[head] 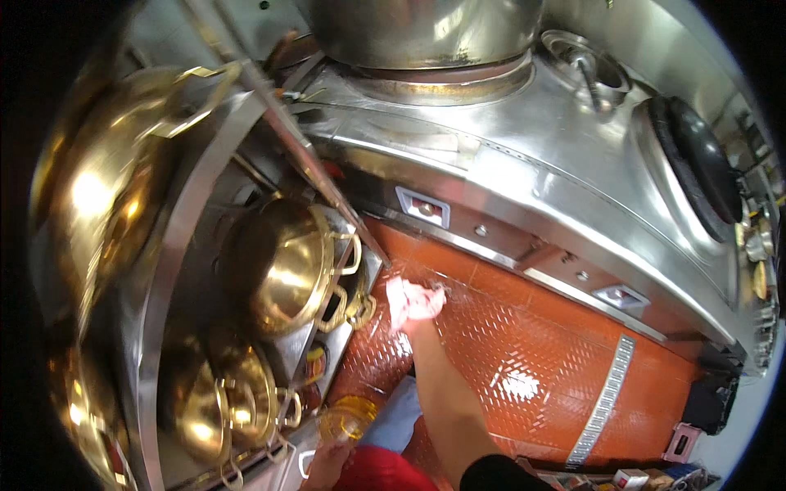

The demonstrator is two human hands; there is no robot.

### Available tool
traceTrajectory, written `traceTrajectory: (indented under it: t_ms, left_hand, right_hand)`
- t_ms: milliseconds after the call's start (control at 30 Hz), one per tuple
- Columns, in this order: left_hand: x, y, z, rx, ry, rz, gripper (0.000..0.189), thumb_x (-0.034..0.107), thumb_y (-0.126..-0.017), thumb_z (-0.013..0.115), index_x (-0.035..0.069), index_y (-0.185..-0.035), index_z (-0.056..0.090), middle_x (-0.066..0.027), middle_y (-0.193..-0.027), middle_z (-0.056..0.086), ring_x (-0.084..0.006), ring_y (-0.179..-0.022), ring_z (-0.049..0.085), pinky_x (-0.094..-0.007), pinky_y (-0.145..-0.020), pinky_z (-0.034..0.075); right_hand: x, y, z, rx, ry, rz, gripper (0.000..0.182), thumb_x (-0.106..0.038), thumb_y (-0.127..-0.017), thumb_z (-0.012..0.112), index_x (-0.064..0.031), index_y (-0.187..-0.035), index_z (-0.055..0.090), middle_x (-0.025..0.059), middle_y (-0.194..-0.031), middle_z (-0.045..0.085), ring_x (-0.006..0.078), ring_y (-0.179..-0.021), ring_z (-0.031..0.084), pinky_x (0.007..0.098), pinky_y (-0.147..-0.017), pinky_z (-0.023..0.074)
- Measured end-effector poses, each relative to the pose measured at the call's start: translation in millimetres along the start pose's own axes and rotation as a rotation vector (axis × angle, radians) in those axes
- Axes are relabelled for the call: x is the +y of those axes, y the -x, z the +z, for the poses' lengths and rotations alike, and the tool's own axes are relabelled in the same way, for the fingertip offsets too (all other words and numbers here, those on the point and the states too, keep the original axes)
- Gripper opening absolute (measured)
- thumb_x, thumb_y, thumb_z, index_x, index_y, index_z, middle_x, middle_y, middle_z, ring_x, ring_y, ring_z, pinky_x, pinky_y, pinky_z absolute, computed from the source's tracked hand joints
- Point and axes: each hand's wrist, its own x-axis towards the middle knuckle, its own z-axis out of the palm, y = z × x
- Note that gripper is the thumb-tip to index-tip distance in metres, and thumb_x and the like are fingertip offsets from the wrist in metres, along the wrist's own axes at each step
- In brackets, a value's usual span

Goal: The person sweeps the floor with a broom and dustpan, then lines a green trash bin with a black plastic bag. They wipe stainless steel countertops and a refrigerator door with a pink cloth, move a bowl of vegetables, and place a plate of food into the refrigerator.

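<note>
My right hand [419, 323] reaches forward over the floor with a bunched pale pink cloth [412, 299] in its grip. The cloth covers most of the fingers, near the foot of a steel shelf post [344, 205]. My left hand [330, 464] is low in the picture, blurred and partly cut off, next to a translucent amber-yellow basin [348, 417]. Whether its fingers hold anything cannot be made out. To the left, two-handled brass-coloured pots [288, 276] stand on the steel shelf rack [184, 233].
A stainless steel cooking range [528, 178] runs across the front, bearing a large steel pot [424, 30], a steel bowl [605, 70] with a ladle, and a black wok [694, 159]. Shiny red tiles [479, 344] cover the floor, crossed by a metal drain grate [602, 405]. A pink stool [680, 442] stands far right.
</note>
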Motion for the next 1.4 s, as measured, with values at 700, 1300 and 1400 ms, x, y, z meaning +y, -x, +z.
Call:
traceTrajectory:
  t_ms: [700, 1300, 1400]
  left_hand:
    - [144.4, -102.9, 39.7, 0.053, -0.260, -0.010, 0.009, 0.011, -0.091, 0.057, 0.004, -0.092, 0.062, -0.0043, -0.080, 0.062, -0.0113, -0.065, 0.057, -0.0240, -0.059, 0.046]
    - [403.1, -29.7, 536.4, -0.679, -1.330, 1.789, 0.040, 0.010, -0.078, 0.067, 0.005, -0.116, 0.055, -0.0144, -0.125, 0.048, -0.0356, -0.116, 0.048, -0.0473, -0.097, 0.039]
    - [420.4, -19.2, 623.4, -0.776, -1.426, 1.870, 0.050, 0.016, -0.076, 0.072, 0.007, -0.121, 0.052, -0.0138, -0.132, 0.044, -0.0374, -0.126, 0.040, -0.0490, -0.100, 0.036]
  right_hand:
    - [-264.9, -23.6, 54.1, 0.626, 0.471, -0.571, 0.031, -0.030, -0.085, 0.047, -0.0018, -0.098, 0.051, 0.0190, -0.089, 0.058, 0.0341, -0.065, 0.059, 0.0369, -0.044, 0.0478]
    - [-591.5, 445.4, 179.3, 1.475, 0.870, -1.561, 0.046, -0.003, -0.088, 0.037, -0.0001, -0.134, 0.040, 0.0153, -0.102, 0.058, 0.0255, -0.079, 0.061, 0.0357, -0.067, 0.0528]
    - [-638.3, 459.7, 180.8, 0.747, 0.365, -1.598, 0.012, -0.016, -0.096, 0.040, -0.0063, -0.097, 0.047, 0.0087, -0.081, 0.055, 0.0199, -0.056, 0.055, 0.0315, -0.045, 0.0459]
